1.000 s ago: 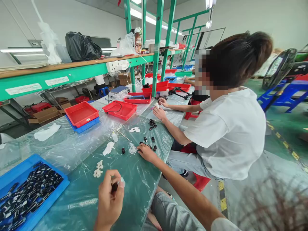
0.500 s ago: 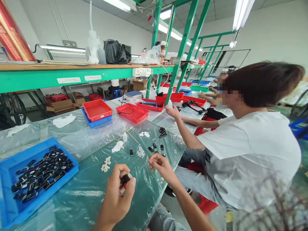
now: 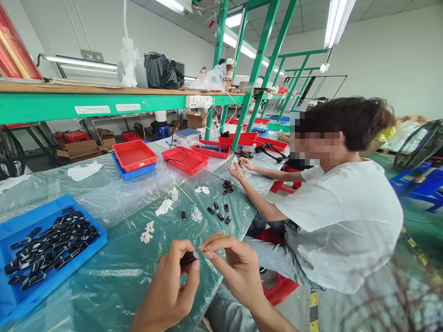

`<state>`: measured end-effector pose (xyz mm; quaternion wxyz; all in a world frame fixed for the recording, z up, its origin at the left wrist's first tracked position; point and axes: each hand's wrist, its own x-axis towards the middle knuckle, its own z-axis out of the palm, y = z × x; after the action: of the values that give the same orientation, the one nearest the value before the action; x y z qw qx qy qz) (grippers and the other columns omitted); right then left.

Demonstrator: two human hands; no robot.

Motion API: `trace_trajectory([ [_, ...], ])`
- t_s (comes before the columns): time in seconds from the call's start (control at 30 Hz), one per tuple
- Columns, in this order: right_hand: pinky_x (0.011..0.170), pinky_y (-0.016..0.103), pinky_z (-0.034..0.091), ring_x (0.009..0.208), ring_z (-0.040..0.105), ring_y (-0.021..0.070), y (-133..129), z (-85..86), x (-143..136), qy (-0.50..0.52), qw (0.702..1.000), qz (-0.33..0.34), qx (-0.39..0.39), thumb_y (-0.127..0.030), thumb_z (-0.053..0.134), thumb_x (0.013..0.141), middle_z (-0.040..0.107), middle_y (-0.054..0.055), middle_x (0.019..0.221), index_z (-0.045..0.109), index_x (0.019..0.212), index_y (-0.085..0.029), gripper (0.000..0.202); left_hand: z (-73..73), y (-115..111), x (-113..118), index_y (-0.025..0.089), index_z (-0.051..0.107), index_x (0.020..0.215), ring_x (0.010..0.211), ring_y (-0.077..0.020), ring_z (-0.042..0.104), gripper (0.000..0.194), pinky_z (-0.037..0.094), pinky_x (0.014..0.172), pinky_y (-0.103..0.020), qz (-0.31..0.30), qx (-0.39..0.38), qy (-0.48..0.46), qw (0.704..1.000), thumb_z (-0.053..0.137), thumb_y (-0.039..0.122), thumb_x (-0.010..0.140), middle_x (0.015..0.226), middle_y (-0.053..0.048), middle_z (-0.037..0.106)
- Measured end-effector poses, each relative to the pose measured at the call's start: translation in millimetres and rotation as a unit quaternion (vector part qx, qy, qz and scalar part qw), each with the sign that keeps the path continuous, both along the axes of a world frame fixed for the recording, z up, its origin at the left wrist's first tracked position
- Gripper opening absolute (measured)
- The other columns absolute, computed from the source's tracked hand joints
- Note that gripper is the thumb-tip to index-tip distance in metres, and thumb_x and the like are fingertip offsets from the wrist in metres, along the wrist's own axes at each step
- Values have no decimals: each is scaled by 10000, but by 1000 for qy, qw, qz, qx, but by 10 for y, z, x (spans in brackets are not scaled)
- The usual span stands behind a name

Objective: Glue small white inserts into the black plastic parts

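Left hand [image 3: 173, 286] pinching a black piece [image 3: 188, 259], right hand [image 3: 238, 267] just beside it

Nearest, the left hand is clamping the black piece between thumb and forefinger above the bench [image 3: 114, 286], leaving its pale end showing on the right, seemingly so that the other hand can get at it. The right hand is holding its thumb and forefinger tips together close by that end; whether anything tiny is sitting between them, I cannot tell.

To the left, a blue tray [image 3: 104, 237] is holding a loose heap of black parts [image 3: 51, 249], probably standing there to be within easy reach. Past the hands, white pieces [image 3: 147, 232] and tiny pale bits [image 3: 197, 214] are lying in separate clusters, apparently to avoid mixing. Several loose black items [image 3: 220, 216] are lying right of the bits. Near a crumpled white scrap [image 3: 164, 207], a small bottle [image 3: 175, 194] is standing upright, perhaps kept clear of the hands.

Farther off, a red tray [image 3: 134, 157] is sitting on a blue one, likely stacked to save room. To its right, a second red tray [image 3: 194, 161] is holding a dark cable [image 3: 178, 161]. Beyond, a co-worker's hands [image 3: 237, 171] are holding something white, too small to identify.
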<state>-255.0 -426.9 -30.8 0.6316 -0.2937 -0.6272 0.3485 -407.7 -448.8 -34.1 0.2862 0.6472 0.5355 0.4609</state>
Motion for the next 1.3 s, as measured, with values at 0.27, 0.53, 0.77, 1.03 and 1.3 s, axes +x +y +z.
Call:
trace_trajectory([
  [0.27,708,256,556,773,673,128,-58,-69,-180,-8,998,-60,-17,-147,705,859,712,-10,825,760,899,-299,167,47,57,-149,312,513,1025,585,-143,558,74,428,558,-289,-124,3,53,991,512,297,952,760,55,624],
  [0.53,668,262,581,755,689,138,-138,-146,-237,-13,992,-124,27,-95,648,871,708,-3,823,751,980,-333,281,-76,7,2,289,527,949,641,-167,598,85,470,557,-303,-53,7,-25,998,465,346,943,776,29,626],
  [0.77,666,322,610,777,708,188,-186,-150,-216,-57,986,-142,65,-63,625,849,728,11,866,730,1032,-362,365,-130,-19,-80,280,599,984,829,-236,712,183,604,685,-361,-41,6,-2,999,485,418,945,985,-67,730],
  [1.03,714,322,616,834,697,179,-246,-168,-196,-90,985,-128,72,-17,602,850,701,18,906,699,1116,-374,456,-191,1,-197,275,631,1076,1064,-281,733,189,603,864,-387,-76,90,98,988,478,275,965,1080,-92,781],
  [1.3,982,391,595,1139,657,211,-72,-354,181,-171,985,25,-5,-170,584,915,576,64,1376,571,1379,-403,519,-246,201,-225,287,511,874,591,-171,598,118,522,605,-314,-3,43,65,997,575,383,895,721,45,614],
])
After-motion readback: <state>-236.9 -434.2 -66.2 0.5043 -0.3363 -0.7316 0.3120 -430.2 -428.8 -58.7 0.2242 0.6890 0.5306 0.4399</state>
